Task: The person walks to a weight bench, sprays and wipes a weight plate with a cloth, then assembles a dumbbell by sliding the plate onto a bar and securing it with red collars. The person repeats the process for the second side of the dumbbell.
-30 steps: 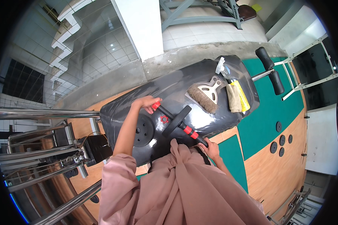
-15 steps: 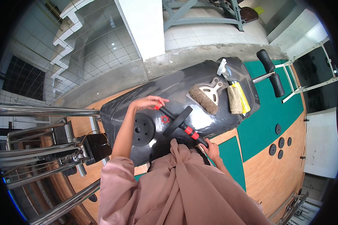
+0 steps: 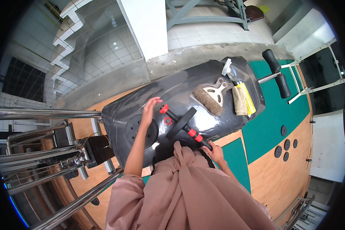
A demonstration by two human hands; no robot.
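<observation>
A dumbbell bar (image 3: 196, 135) with red and black sections lies at a slant over the black padded bench (image 3: 168, 84). One black weight plate (image 3: 181, 123) is on it. My right hand (image 3: 215, 151) is closed round the bar's near right end. At the far left end of the bar is a red collar (image 3: 163, 109). My left hand (image 3: 151, 109) is just left of that collar, fingers apart and holding nothing. Beside the bar lies a second red star-shaped collar (image 3: 168, 121). Another black weight plate (image 3: 132, 125) rests flat on the bench, partly hidden by my left forearm.
On the bench's right part lie a hand brush with a dustpan (image 3: 211, 96), a beige cloth (image 3: 239, 101), a yellow package (image 3: 249, 100) and a spray bottle (image 3: 227, 68). Chrome rails (image 3: 46, 113) run at left. Several small plates (image 3: 286, 145) lie on the floor.
My left hand has come off the red collar at the bar's end and moved left, its fingers opening. The right hand and the bar stay nearly where they were.
</observation>
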